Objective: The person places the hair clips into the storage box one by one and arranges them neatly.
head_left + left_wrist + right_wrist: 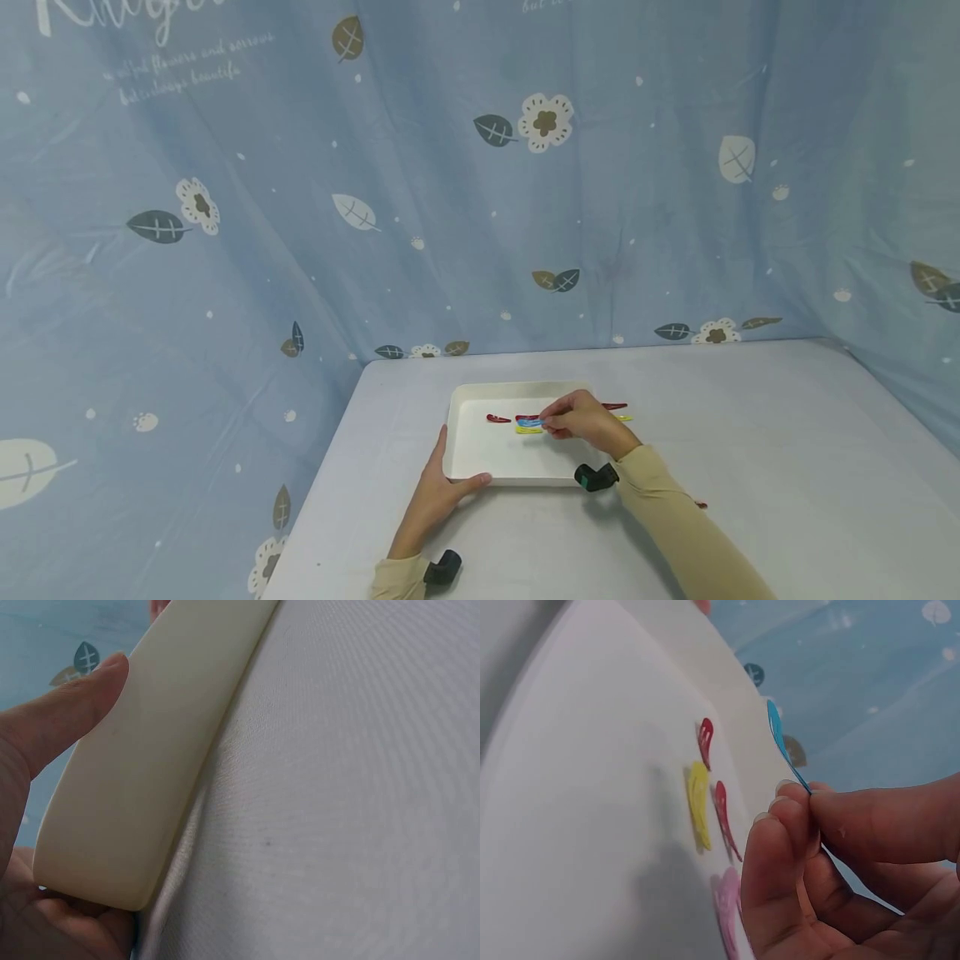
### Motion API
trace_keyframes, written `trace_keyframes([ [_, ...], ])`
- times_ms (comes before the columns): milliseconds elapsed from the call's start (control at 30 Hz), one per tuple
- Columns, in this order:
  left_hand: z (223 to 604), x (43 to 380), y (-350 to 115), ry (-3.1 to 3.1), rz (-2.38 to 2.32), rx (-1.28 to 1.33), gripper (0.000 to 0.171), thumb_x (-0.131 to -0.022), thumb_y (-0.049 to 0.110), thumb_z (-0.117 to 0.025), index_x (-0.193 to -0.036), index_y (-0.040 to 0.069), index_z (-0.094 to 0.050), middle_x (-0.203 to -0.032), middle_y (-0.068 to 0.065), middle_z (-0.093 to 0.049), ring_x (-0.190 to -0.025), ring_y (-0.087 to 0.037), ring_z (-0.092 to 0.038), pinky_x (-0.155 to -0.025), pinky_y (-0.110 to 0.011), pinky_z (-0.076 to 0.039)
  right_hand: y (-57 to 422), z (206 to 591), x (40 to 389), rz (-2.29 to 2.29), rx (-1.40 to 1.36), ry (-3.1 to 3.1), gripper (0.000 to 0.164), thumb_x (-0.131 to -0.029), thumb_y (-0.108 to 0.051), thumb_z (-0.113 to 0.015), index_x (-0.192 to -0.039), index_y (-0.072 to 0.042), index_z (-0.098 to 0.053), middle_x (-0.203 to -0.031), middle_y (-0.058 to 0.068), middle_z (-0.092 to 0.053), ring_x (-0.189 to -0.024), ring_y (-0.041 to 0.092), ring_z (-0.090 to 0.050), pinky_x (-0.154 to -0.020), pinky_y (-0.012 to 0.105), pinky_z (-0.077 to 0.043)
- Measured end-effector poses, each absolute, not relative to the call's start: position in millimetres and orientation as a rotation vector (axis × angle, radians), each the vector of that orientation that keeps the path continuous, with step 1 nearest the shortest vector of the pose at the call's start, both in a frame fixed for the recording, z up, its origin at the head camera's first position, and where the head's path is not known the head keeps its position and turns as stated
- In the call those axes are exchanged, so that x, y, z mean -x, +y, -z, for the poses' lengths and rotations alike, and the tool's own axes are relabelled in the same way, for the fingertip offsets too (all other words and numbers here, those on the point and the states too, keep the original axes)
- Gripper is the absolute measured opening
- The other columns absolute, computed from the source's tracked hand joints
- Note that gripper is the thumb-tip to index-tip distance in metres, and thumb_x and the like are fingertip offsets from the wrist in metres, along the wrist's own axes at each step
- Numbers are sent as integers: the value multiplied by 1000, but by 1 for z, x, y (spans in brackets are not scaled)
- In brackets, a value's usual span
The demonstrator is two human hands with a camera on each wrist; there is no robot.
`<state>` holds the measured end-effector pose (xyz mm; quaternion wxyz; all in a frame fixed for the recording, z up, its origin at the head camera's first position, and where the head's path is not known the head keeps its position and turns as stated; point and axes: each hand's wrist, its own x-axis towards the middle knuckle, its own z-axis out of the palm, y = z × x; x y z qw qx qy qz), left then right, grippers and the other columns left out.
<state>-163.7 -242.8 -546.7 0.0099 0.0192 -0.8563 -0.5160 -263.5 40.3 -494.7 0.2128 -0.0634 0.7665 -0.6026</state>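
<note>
A blue snap hair clip (775,731) is pinched by its narrow end between the thumb and fingertips of my right hand (588,422), held above the white tray (480,458). Beneath it in the tray lie a yellow clip (698,804), two red clips, one small red clip (706,741) near the back wall, and a pink clip (728,907) partly hidden by the fingers. My left hand (437,492) grips the tray's front left corner, with the thumb (105,682) at the front rim and the other fingers round the side.
Right of the tray, partly behind my right hand, another red clip (617,406) and a yellow clip (626,417) lie on the white tablecloth (750,417). A red piece (701,504) shows beside the right sleeve. A patterned blue curtain (450,208) hangs behind the table.
</note>
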Motion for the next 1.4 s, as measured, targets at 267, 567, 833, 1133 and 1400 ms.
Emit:
trace_keyframes([
  [267, 548, 164, -244, -2679, 1603, -66, 129, -74, 44, -93, -167, 8, -10, -174, -17, -18, -160, -44, -20, -125, -68, -23, 37, 501, 264, 1668, 151, 2130, 16, -96, 3, -68, -108, 9, -75, -101, 14, -77, -78, 14, -72, -72, 26, -63],
  [567, 550, 166, -244, -2660, 1607, -28, 128, -75, 40, -93, -167, 8, -10, -174, -16, -19, -160, -42, -22, -125, -67, -24, 33, 504, 264, 1671, 161, 2120, 15, -94, 3, -70, -106, 11, -75, -98, 14, -78, -76, 11, -71, -71, 26, -63],
  [833, 550, 165, -244, -2686, 1582, -69, 129, -74, 44, -92, -167, 10, -10, -174, -17, -18, -160, -43, -21, -125, -68, -24, 33, 507, 262, 1641, 125, 2137, 13, -92, 3, -72, -103, 8, -76, -95, 11, -78, -74, 11, -71, -69, 27, -63],
  [1133, 550, 166, -244, -2677, 1591, -52, 128, -75, 44, -92, -167, 9, -10, -174, -16, -19, -159, -43, -21, -124, -69, -24, 32, 509, 262, 1626, 127, 2160, 13, -91, 3, -73, -102, 8, -76, -90, 10, -77, -70, 11, -70, -66, 26, -63],
  [1400, 549, 165, -243, -2670, 1598, -38, 129, -75, 42, -92, -167, 7, -10, -174, -17, -18, -159, -44, -21, -125, -69, -24, 31, 514, 263, 1613, 113, 2176, 10, -91, 2, -74, -99, 7, -76, -88, 9, -77, -68, 11, -69, -64, 25, -62],
])
